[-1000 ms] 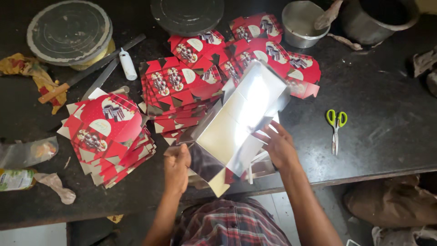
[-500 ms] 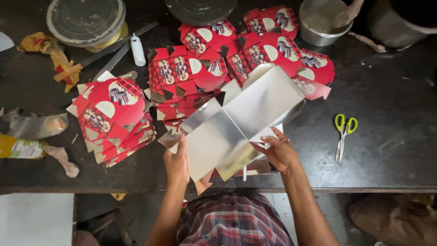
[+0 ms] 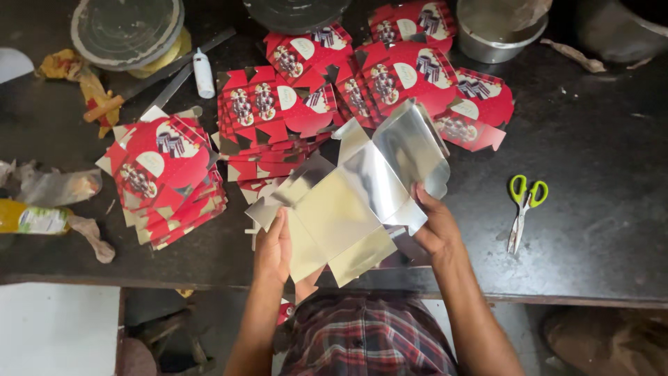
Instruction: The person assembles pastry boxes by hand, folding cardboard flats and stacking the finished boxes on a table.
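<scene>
We see a dark table [image 3: 598, 125] filling the frame. At centre, we hold a silver carton blank [image 3: 355, 198], its shiny side up and its flaps spread. Red blanks [image 3: 292, 115] fan out behind it at upper centre; a second stack [image 3: 163, 177] lies at left. Our left hand [image 3: 273, 245] grips the blank's lower-left edge; our right hand [image 3: 433, 224] clasps its right edge. Green-handled scissors [image 3: 523, 209] lie at right, well apart.
</scene>
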